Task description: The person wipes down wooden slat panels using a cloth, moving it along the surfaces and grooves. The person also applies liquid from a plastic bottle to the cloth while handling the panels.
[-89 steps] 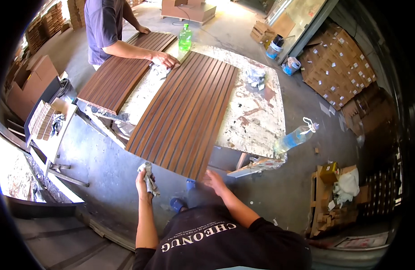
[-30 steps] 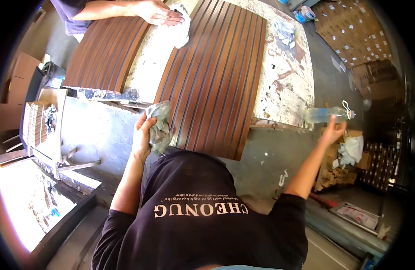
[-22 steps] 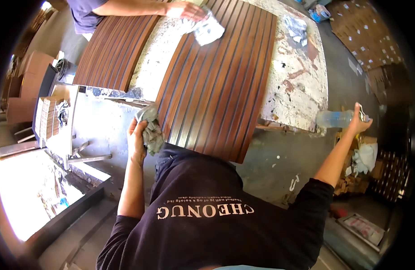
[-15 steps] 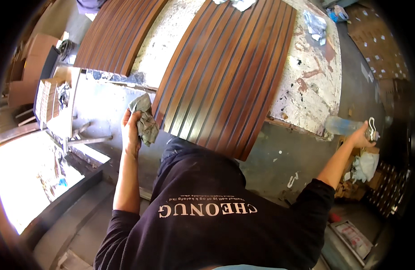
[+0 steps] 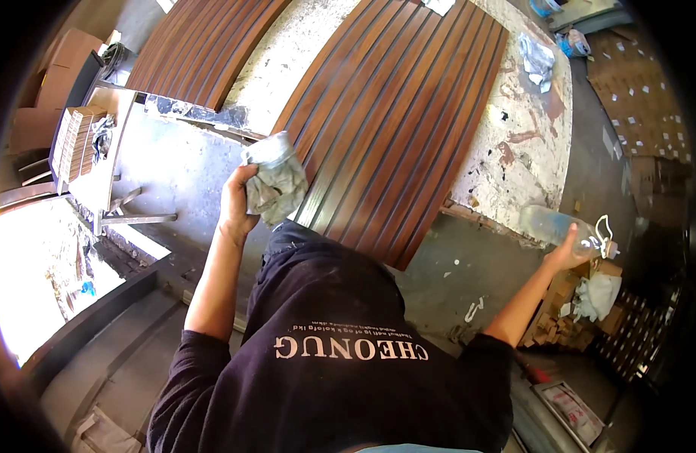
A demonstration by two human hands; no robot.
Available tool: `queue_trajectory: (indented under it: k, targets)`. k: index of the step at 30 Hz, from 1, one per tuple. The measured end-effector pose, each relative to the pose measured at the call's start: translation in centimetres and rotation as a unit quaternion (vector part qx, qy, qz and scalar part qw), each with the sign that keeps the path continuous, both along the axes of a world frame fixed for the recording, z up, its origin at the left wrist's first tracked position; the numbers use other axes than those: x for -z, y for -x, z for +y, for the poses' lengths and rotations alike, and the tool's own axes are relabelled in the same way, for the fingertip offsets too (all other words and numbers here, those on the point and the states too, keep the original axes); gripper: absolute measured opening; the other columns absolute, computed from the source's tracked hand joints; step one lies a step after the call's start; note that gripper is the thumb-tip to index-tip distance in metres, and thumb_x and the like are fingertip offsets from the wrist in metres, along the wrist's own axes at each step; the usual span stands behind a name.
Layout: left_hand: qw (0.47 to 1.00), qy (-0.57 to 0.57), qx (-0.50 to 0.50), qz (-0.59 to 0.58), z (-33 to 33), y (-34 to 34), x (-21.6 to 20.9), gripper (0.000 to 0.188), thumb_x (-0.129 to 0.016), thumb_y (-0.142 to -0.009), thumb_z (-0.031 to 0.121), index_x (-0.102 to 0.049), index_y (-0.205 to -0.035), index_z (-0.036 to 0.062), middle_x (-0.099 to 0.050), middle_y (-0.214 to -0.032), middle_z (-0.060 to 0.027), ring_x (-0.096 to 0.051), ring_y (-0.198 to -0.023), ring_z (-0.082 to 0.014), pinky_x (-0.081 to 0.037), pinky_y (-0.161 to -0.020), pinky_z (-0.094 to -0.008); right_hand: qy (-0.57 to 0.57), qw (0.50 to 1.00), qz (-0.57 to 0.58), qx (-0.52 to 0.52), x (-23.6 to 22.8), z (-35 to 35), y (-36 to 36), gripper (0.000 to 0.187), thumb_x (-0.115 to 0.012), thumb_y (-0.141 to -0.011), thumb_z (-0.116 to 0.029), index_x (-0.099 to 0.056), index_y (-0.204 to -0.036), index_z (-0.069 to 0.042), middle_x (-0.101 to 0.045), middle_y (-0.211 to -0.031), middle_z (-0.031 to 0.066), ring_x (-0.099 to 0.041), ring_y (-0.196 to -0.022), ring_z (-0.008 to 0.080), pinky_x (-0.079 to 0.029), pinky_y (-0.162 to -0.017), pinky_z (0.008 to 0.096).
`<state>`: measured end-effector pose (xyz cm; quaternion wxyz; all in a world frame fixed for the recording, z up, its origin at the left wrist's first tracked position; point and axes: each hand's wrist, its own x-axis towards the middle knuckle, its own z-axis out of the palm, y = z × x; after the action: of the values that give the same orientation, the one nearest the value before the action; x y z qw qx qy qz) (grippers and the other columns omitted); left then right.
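My left hand [image 5: 238, 200] grips a crumpled grey-white rag [image 5: 276, 180] beside the near left edge of a grooved brown wooden panel [image 5: 385, 128]. The panel lies on a paint-stained table [image 5: 518, 151], and its near end juts past the table edge toward my body. Out to the right, my right hand [image 5: 568, 253] is closed around a clear plastic bottle [image 5: 548, 224] with a white loop at its cap end. The bottle is tilted on its side, its base close to the table's near right corner.
A second grooved panel [image 5: 204, 45] lies on the table at the far left. A pale crumpled cloth [image 5: 537, 62] rests on the table's right side. Low at the left stands a small bench [image 5: 110, 162] by stacked wooden strips [image 5: 77, 143]. A white bag [image 5: 597, 296] is at right.
My left hand has brought the rag rightward and up toward the panel's edge, and the rag looks more spread. My right hand has drawn the bottle inward, to the left and slightly down.
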<state>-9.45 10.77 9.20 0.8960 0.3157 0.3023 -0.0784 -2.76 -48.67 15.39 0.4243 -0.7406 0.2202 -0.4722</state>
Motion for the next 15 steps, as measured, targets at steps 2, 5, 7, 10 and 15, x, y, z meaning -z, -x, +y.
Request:
queue_trajectory:
  k: [2,5,7,10,15]
  targets:
    - [0.998,0.046,0.032,-0.021,-1.8,-1.8,-1.4,0.04,-0.055,-0.085,0.02,-0.051,-0.118,-0.0018,-0.062,-0.107,-0.0133,-0.063,-0.094,-0.0249,-0.05,-0.088,-0.0375,-0.014,0.999,0.009,0.034,0.6,1.6,0.9,0.067,-0.076,-0.072,-0.009,-0.04,-0.128,-0.003,-0.048,-0.123,0.0166,-0.054,-0.107,0.0265,-0.052,-0.09,0.0382]
    - [0.993,-0.044,0.077,-0.084,-3.8,-5.2,-2.6,0.043,-0.065,-0.082,0.012,-0.049,-0.121,0.001,-0.064,-0.101,-0.0127,-0.064,-0.091,-0.0209,-0.054,-0.083,-0.0356,-0.08,0.982,-0.023,-0.172,0.5,5.1,2.1,0.066,-0.073,-0.074,-0.006,-0.039,-0.13,-0.005,-0.045,-0.125,0.0166,-0.053,-0.107,0.0257,-0.052,-0.09,0.038]
    - [0.987,-0.093,0.103,-0.082,-4.4,-8.1,-2.6,0.033,-0.061,-0.086,0.009,-0.052,-0.117,0.0002,-0.065,-0.097,-0.011,-0.065,-0.085,-0.0197,-0.055,-0.078,-0.0333,-0.134,0.947,0.013,-0.293,0.0,7.4,2.5,0.068,-0.073,-0.073,-0.008,-0.038,-0.131,-0.005,-0.045,-0.125,0.0155,-0.053,-0.106,0.0246,-0.052,-0.087,0.038]
    - [0.984,-0.09,0.112,-0.108,-5.7,-10.0,-2.0,0.026,-0.057,-0.088,0.006,-0.054,-0.113,-0.0005,-0.066,-0.095,-0.0102,-0.066,-0.083,-0.0191,-0.055,-0.077,-0.033,-0.085,0.911,0.129,-0.382,-1.5,10.4,3.1,0.073,-0.076,-0.069,-0.012,-0.039,-0.131,-0.005,-0.05,-0.12,0.0135,-0.053,-0.107,0.0252,-0.05,-0.087,0.0379]
    - [0.994,-0.03,0.082,-0.071,-8.2,-7.8,-4.3,0.029,-0.054,-0.088,0.007,-0.053,-0.116,-0.001,-0.065,-0.1,-0.0113,-0.066,-0.088,-0.021,-0.055,-0.08,-0.0351,0.077,0.778,0.275,-0.559,-5.5,18.1,1.3,0.078,-0.081,-0.061,-0.018,-0.043,-0.127,-0.005,-0.058,-0.113,0.0106,-0.056,-0.106,0.0222,-0.045,-0.091,0.0354]
